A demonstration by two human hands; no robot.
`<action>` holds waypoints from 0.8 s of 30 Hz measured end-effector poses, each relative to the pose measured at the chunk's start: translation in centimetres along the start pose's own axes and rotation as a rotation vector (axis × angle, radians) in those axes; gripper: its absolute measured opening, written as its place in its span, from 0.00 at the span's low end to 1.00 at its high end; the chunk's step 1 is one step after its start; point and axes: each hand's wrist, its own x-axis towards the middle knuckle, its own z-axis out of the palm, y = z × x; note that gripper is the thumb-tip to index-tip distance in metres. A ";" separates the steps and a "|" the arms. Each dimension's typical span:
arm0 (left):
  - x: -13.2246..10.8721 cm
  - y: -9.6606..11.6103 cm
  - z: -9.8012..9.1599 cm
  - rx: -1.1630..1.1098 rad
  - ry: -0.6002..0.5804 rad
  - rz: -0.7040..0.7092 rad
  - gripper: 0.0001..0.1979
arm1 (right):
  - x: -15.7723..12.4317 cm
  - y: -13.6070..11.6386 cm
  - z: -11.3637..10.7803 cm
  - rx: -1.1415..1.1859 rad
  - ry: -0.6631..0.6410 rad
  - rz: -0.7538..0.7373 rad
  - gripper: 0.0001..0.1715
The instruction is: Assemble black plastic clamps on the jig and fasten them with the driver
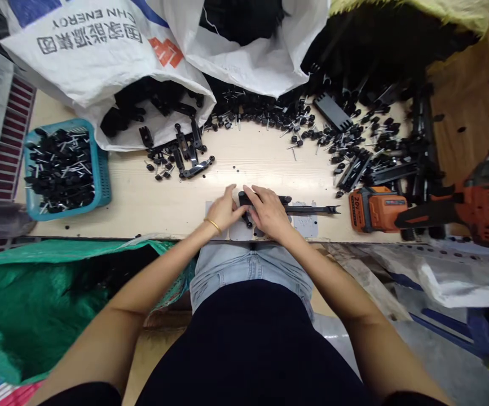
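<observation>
A black plastic part with a long forked arm [314,209] lies near the table's front edge, in front of my body. My right hand [270,211] is over its middle, fingers bent round the thick end and covering much of it. At the part's left end is my left hand [222,211], with a bracelet on the wrist. Its thumb points right, close to the part, and stands apart from the fingers; whether it touches is hard to make out. Flat grey plates [305,226] lie under the part and hands.
A blue basket [104,179] of black-headed screws stands left. White sacks [87,62] of black parts line the back. Loose knobs and brackets [191,151] lie behind my hands, and a heap [349,135] is at right. An orange power drill [487,208] lies at the right edge.
</observation>
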 end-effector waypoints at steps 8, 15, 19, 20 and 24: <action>-1.7 1.1 1.0 0.147 -0.105 -0.140 0.40 | 0.8 2.8 0.8 -0.246 -0.171 -0.156 0.36; -0.6 2.1 2.4 -0.076 -0.001 -0.237 0.47 | 1.5 2.7 0.6 -0.301 -0.193 -0.177 0.34; -0.3 1.3 2.1 -0.074 -0.070 -0.138 0.49 | 1.5 2.7 0.5 -0.332 -0.216 -0.170 0.34; -0.3 0.9 1.7 -0.067 -0.104 -0.114 0.49 | 1.4 2.7 0.5 -0.339 -0.216 -0.174 0.34; -0.7 0.4 1.1 -0.070 -0.085 -0.178 0.49 | 1.3 2.7 0.8 -0.354 -0.185 -0.175 0.34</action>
